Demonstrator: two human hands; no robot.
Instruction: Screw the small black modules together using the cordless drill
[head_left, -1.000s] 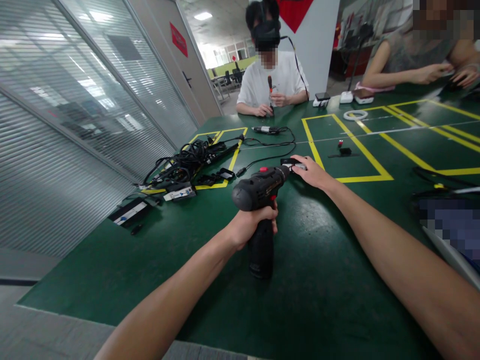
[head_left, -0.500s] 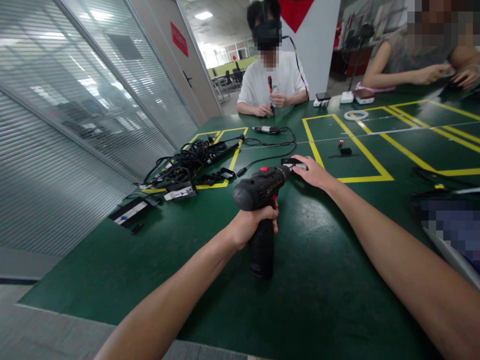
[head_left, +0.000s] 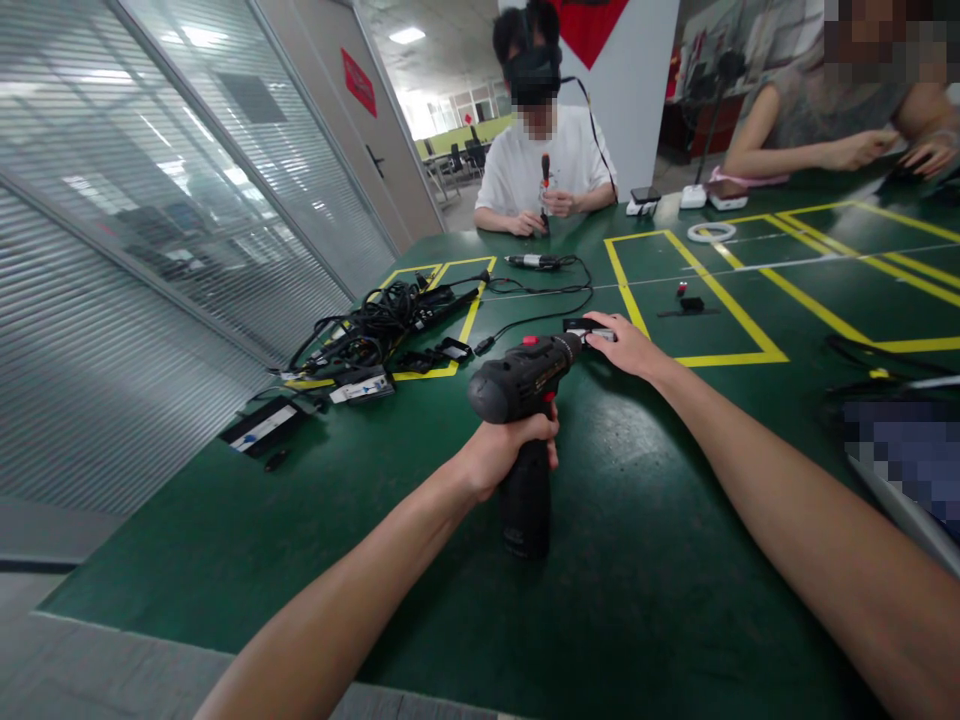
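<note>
In the head view my left hand is wrapped around the handle of a black cordless drill with red buttons. The drill points forward and to the right, its battery end low over the table. At its chuck end lies a small black-and-white box on the tabletop. My right hand grips that box from the right side, fingers over its top edge. The drill's tip is at or very close to the box; whether they touch is hidden.
On the green table, a heap of black cables and a black adapter lie left. A pen-like tool with a cord lies ahead. One co-worker holds a screwdriver; another person sits at right. A white ring lies far right.
My hands, the drill and the box stay in nearly the same places. The co-worker's screwdriver across the table has shifted slightly to the right.
</note>
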